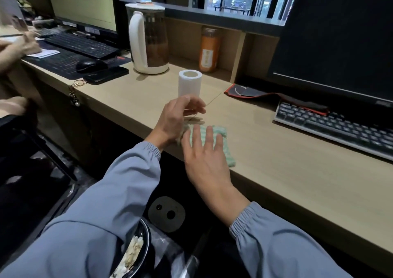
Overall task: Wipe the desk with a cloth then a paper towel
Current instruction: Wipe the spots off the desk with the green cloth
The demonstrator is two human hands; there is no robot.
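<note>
Cloth (222,132) under flat right hand (204,156), seemingly touching

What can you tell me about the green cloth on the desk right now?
The cloth is pale green with faint lighter stripes, soft and towel-like, folded into a rough rectangle. It lies flat on the light wood desk near its front edge, nearer the person than the paper roll. The right hand rests on it with straight, spread fingers; the left hand overlaps its left edge, contact unclear.
</note>
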